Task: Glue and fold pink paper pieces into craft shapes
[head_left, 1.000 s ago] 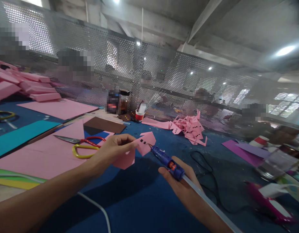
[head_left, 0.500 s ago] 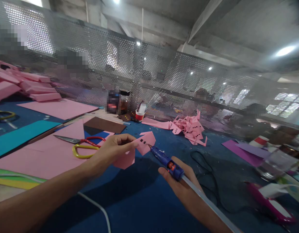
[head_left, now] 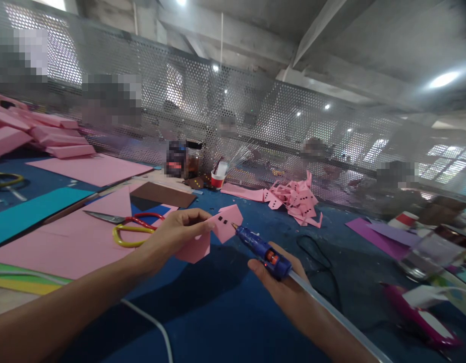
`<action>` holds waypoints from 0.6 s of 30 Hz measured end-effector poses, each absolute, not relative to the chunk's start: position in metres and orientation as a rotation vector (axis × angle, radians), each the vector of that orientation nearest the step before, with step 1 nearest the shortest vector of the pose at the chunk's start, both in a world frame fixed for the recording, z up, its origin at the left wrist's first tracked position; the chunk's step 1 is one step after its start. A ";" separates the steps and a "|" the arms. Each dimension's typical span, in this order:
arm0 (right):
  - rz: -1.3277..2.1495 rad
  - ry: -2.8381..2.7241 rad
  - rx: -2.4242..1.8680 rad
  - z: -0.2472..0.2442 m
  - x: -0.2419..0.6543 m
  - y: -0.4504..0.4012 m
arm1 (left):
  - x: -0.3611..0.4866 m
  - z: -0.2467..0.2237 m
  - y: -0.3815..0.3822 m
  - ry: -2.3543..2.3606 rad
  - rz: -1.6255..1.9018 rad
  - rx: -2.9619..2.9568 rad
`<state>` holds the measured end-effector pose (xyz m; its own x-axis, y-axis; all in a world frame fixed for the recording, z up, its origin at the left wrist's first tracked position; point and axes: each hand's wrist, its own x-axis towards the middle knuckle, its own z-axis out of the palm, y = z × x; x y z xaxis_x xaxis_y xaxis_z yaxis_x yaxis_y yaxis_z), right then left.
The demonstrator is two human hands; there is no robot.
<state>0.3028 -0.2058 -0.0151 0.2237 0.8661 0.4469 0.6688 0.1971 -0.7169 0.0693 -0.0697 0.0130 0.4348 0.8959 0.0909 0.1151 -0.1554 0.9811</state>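
Observation:
My left hand (head_left: 180, 233) pinches a folded pink paper piece (head_left: 226, 229) that has small black squares on its face. In my right hand (head_left: 280, 282) is a blue glue gun (head_left: 257, 248), with a long clear glue stick (head_left: 331, 312) coming out of its back end. The gun's metal tip is at the right part of the pink piece; whether it touches the paper I cannot tell. Scissors with red and yellow handles (head_left: 132, 236) lie on pink sheets beside my left wrist.
Pink cut pieces (head_left: 295, 199) are heaped at the back, near a red and white cup (head_left: 218, 179). Folded pink shapes (head_left: 40, 132) pile up at the far left. A magenta glue gun (head_left: 422, 320) and clear jar (head_left: 431, 252) are at right. A perforated screen (head_left: 255, 111) stands behind.
The blue glue gun and my right hand have shifted slightly right, and the gun's tip sits a little higher against the pink piece. My left hand has hardly moved.

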 end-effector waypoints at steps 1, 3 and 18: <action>0.255 -1.500 -1.533 -0.015 0.303 -0.206 | 0.069 0.012 -0.070 0.913 0.886 1.583; 0.254 -1.498 -1.535 -0.016 0.301 -0.205 | 0.069 0.011 -0.070 0.912 0.894 1.579; 0.320 -1.529 -1.581 -0.007 0.299 -0.205 | 0.072 0.009 -0.064 0.899 0.902 1.610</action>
